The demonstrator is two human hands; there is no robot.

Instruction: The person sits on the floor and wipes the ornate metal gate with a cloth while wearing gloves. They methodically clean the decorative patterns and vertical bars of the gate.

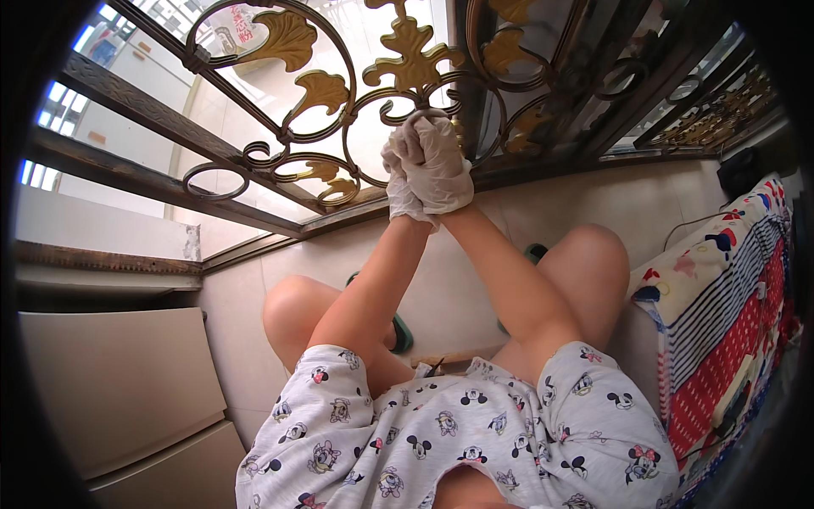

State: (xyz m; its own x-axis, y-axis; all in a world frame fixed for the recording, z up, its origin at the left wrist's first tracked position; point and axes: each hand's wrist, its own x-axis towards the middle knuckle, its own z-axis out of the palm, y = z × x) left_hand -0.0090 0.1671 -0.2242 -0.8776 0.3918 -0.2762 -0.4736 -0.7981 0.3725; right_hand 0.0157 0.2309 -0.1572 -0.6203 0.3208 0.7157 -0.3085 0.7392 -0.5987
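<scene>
In front of me rises a dark metal door grille (348, 121) with scrolls and gold-coloured leaf ornaments (407, 54). Both my hands wear thin whitish gloves and meet at the grille's lower middle, under a central scroll. My right hand (440, 167) lies over a crumpled greyish cloth (413, 137), its fingers bent around it. Close against it on the left is my left hand (402, 191), partly covered by the right one. Whether the left fingers also grip the cloth or a bar behind it is hidden.
A beige cabinet (121, 388) stands at the lower left. On the right, a patterned fabric cover (718, 305) drapes a piece of furniture, with a cable near it. My bent knees flank my arms above the tiled floor (445, 273). Behind the grille a bag bearing writing (238, 32) is visible.
</scene>
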